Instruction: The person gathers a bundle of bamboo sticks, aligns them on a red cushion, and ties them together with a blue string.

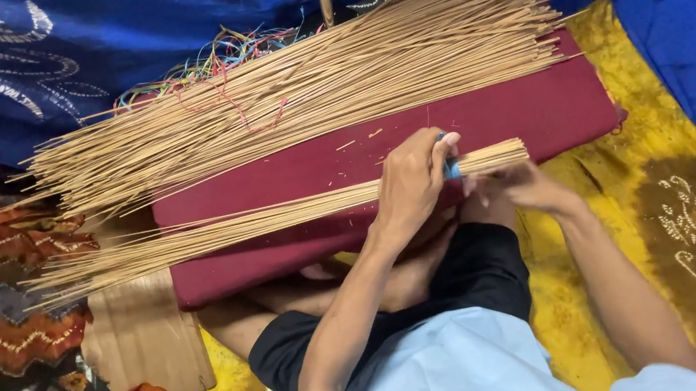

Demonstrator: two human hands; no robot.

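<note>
Patterned cloths cover the floor [677, 212], with a maroon cushion [528, 107] across the person's lap. The left hand [411, 180] grips a bundle of sticks [281, 215] lying on the cushion, hiding most of a blue thing [452, 167]. The right hand [524, 186] pinches the bundle's end, fingers partly hidden. A larger pile [311, 87] lies behind, over tangled coloured threads [221, 54].

Bare forearms, no watch, ring or band on left hand [409, 182] or right hand [526, 187]. Short-sleeved, plain light blue cotton shirt [469, 364] at 6 o'clock, cuffs ending above the elbows. Loose black fabric shorts [477, 272] just above it, hems near the knees. Bare folded legs.
</note>
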